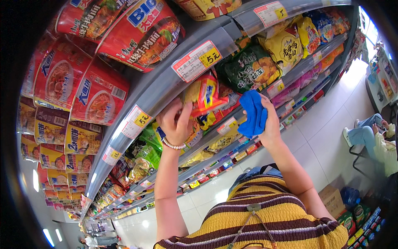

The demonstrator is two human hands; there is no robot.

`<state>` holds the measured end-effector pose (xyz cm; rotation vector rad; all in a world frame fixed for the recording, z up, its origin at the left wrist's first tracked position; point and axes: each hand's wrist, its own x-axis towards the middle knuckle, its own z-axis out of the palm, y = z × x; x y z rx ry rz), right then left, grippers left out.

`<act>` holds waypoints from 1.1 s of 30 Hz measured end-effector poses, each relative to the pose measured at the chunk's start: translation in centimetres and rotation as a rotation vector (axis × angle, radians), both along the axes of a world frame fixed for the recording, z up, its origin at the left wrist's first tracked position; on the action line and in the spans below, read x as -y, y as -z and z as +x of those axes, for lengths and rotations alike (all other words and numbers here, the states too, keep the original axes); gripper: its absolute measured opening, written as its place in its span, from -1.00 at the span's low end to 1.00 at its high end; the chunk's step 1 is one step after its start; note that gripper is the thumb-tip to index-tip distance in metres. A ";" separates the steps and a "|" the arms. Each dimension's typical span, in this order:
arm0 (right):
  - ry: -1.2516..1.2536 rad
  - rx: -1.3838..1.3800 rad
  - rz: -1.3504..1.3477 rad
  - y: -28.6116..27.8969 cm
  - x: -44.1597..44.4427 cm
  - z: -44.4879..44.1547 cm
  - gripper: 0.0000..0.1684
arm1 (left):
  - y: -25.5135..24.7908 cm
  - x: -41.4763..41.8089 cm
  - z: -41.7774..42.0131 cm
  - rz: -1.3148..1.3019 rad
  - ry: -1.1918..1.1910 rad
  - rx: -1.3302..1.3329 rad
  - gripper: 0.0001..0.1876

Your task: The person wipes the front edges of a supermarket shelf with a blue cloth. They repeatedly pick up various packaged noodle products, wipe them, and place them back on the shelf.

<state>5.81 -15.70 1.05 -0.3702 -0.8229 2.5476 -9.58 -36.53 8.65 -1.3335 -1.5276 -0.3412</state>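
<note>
My left hand [176, 121], with a beaded bracelet at the wrist, holds a red and yellow packet of instant noodles [203, 95] by its side, in front of the shelf. A folded blue cloth [253, 113] is gripped in my right hand [270, 123], to the right of the packet. Behind both hands lie more bagged noodles, among them a dark green bag [248, 68] and a yellow bag [284, 46]. The packet is slightly blurred, and my left fingers are partly hidden behind it.
Red instant noodle tubs [140, 34] fill the upper shelf, above a curved shelf edge with price tags [196, 60]. Lower shelves hold more packets. At the right a seated person [370, 127] is by a cardboard box [331, 200]. Another person [99, 241] is far off at the lower left.
</note>
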 end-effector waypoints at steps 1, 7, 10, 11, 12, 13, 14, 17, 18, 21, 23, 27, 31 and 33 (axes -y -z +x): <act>0.018 0.016 -0.054 0.0 0.1 0.1 -0.39 | 0.3 0.8 0.6 -0.012 0.056 0.091 -0.64; 0.245 -0.057 -0.123 -2.0 -0.1 1.8 -0.48 | 0.6 1.6 7.4 0.175 0.352 0.176 -0.56; 0.413 -0.077 -0.005 -3.6 0.2 2.8 -0.51 | 2.0 1.2 10.3 0.275 0.237 0.539 -0.55; 0.463 -0.079 0.046 -4.3 0.5 3.1 -0.51 | 2.8 1.6 11.0 0.277 0.185 0.715 -0.50; 0.599 -0.131 0.125 -4.6 0.8 3.1 -0.54 | 4.0 1.6 11.3 0.285 0.145 0.887 -0.44; 0.722 -0.143 0.427 -3.9 0.9 3.2 -0.55 | 4.5 1.2 12.6 0.362 0.069 1.147 -0.43; 0.836 -0.155 0.734 -2.6 1.0 3.3 -0.56 | 4.5 0.4 13.4 0.382 0.109 1.235 -0.48; 0.698 -0.194 1.547 -2.5 3.1 5.4 -0.66 | 5.5 -1.3 13.1 0.501 0.107 1.491 -0.60; 0.538 -0.292 1.583 -2.1 4.3 5.0 -0.64 | 5.8 -1.7 12.8 0.507 0.113 1.517 -0.64; 0.513 -0.347 1.771 -0.4 7.0 4.0 -0.50 | 6.4 -2.5 12.3 0.626 0.221 1.630 -0.63; 0.468 -0.315 1.738 0.2 6.1 2.8 -0.50 | 7.0 -2.4 12.6 0.533 0.099 1.464 -0.64; 0.631 -0.072 1.609 -1.6 3.1 1.1 -0.48 | 7.3 -2.6 13.8 0.466 -0.012 1.382 -0.66; 0.397 -0.242 1.797 -0.4 6.9 4.2 -0.52 | 8.2 -2.0 12.9 0.610 0.096 1.541 -0.64; 0.533 -0.345 1.873 0.6 7.0 4.7 -0.56 | 6.6 -1.9 12.8 0.714 0.143 1.717 -0.62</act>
